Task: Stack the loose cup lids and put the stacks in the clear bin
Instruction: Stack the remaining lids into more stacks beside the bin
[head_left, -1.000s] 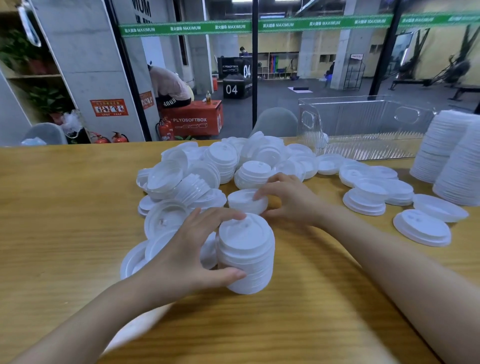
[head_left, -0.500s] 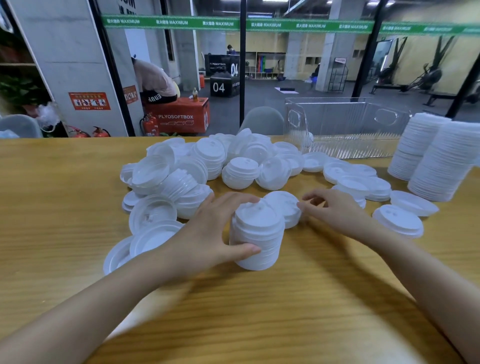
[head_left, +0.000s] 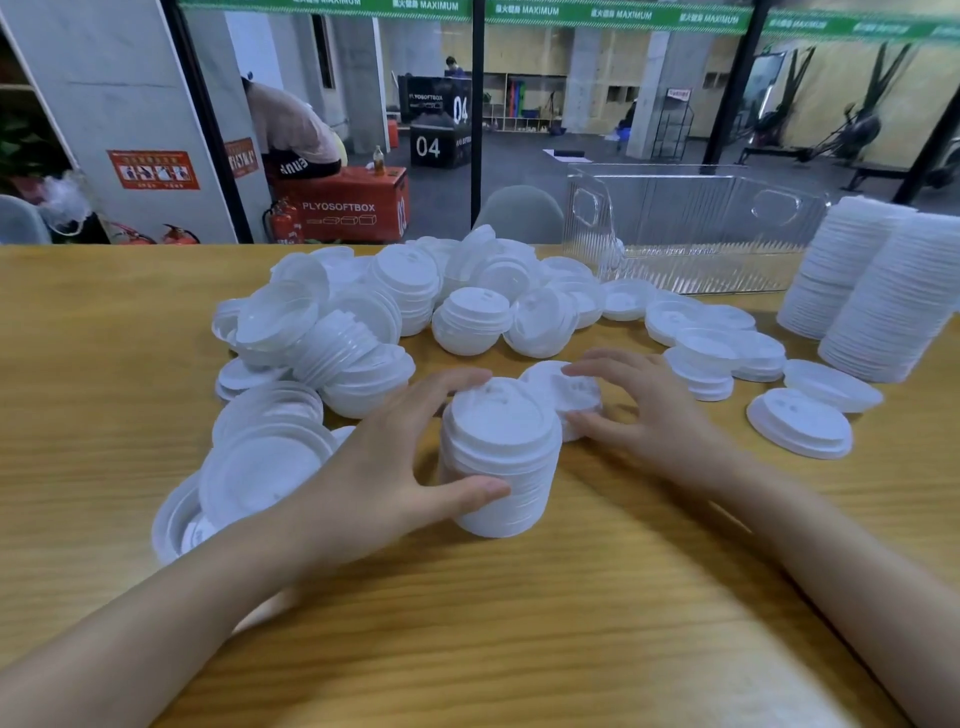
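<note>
Two hands work at the middle of a light wooden table (head_left: 519, 623). The left hand (head_left: 384, 467) grips an upright stack of white plastic cup lids (head_left: 501, 457): the thumb lies across the near side and the fingers curl over the far top rim. The stack stands on the table surface.

The right hand (head_left: 649, 410) is on a lower bunch of white lids (head_left: 566, 384), which touches the far right side of the held stack. The index finger lies on top of the bunch and the thumb is against its near edge. This area is blurred, so the hand appears to pinch the bunch, but that is not certain.

A loose heap of white lids (head_left: 389, 312) spreads behind and to the left of the hands, some nested and some tipped on edge. More single lids and low piles lie to the right of the right hand.

The clear ribbed plastic bin (head_left: 696, 234) stands at the far right of the table, well apart from both hands. Two tall stacks of white lids (head_left: 893, 306) stand just to its right, touching each other.
</note>
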